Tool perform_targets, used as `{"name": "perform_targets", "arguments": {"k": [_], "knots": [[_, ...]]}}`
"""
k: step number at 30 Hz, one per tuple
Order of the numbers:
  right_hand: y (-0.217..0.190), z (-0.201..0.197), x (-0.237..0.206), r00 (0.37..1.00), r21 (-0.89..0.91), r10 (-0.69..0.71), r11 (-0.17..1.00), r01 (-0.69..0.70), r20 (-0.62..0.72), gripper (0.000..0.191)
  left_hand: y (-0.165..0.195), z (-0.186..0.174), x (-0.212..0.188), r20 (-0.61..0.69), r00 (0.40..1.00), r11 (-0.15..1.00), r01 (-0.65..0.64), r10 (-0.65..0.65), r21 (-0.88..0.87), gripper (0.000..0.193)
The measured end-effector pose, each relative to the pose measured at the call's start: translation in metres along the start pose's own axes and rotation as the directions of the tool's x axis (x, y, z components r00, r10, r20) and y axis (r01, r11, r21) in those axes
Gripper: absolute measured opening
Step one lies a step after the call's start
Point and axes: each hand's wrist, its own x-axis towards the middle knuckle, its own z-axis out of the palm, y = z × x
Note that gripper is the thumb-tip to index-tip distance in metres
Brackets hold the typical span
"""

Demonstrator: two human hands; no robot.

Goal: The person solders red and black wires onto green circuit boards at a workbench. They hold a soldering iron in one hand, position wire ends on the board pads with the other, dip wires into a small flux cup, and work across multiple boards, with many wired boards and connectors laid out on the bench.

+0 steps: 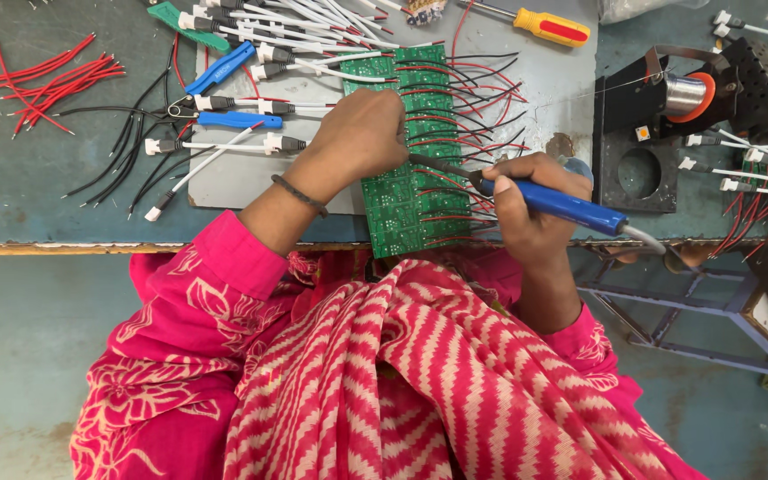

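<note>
Scuffed teal surface [11, 191] carries loose red wires [55, 80] at far left, then blue-handled cutters [224, 89]. Next, the left hand [362, 133] presses closed fingers onto a green circuit board [402, 204] lying near the front edge. Right of it, the right hand [531, 204] grips a blue soldering iron [553, 203], its tip touching the board. A solder spool [688, 95] sits farther right.

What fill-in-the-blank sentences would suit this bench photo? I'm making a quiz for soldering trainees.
1. The right hand holds a soldering iron with a ____ handle.
2. The left hand presses on a ____ circuit board.
3. The screwdriver at the top has a yellow and ____ handle.

Missing words: blue; green; red
</note>
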Motion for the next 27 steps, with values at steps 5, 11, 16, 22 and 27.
{"name": "perform_targets", "arguments": {"k": [5,11,16,22,27], "knots": [[0.000,-0.005,-0.005,0.958,0.115,0.240,0.968,-0.224,-0.155,0.020,-0.001,0.000,0.001,-0.008,1.000,1.000,-0.017,0.016,-0.003,0.012],[0.013,-0.011,-0.015,0.909,0.275,0.348,0.919,-0.283,-0.230,0.020,0.001,0.000,0.003,0.037,0.999,1.000,0.002,-0.002,0.006,0.010],[0.019,-0.011,-0.019,0.906,0.290,0.355,0.914,-0.284,-0.231,0.019,0.000,0.000,0.004,0.039,0.999,1.000,0.017,-0.017,0.003,0.008],[0.021,-0.007,-0.018,0.900,0.277,0.370,0.911,-0.305,-0.229,0.020,-0.004,0.003,0.006,-0.001,1.000,1.000,-0.029,0.029,-0.010,0.008],[0.021,-0.005,-0.015,0.906,0.274,0.370,0.910,-0.310,-0.205,0.021,-0.005,0.004,0.009,0.010,1.000,0.999,-0.028,0.028,-0.025,0.009]]}}
